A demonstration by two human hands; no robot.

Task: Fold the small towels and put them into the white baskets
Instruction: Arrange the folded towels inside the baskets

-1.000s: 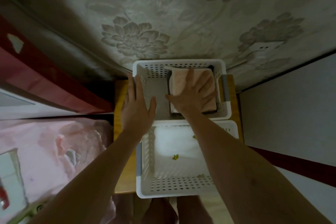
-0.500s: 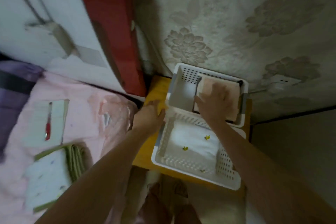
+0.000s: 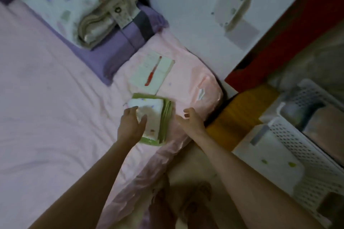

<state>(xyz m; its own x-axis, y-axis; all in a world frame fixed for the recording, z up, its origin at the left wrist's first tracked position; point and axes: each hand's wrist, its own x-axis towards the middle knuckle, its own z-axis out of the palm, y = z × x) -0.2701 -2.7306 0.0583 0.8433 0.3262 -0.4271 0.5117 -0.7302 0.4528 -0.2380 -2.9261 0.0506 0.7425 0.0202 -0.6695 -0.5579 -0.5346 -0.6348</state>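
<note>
Towels (image 3: 151, 118) sit stacked near the bed (image 3: 46, 98) edge, so I rest my left hand (image 3: 131, 126), fingers spread, on top while my right hand (image 3: 191, 120) hovers loosely open beside, baskets (image 3: 301, 147) waiting at right.

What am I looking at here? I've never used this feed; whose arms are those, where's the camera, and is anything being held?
There is no machine: these are a person's two bare arms, filmed by one wide-angle camera worn on the head, looking down. The left hand rests on a folded stack of small towels, white on top with green layers beneath, lying on the pink bed sheet. Its fingers look relaxed, not gripping. The right hand hovers just beside the stack, open and holding nothing. Further up the bed lies a pale card with a red pen on it. At the right edge stand two white baskets on a yellow table, the nearer one already holding a white towel.
</note>
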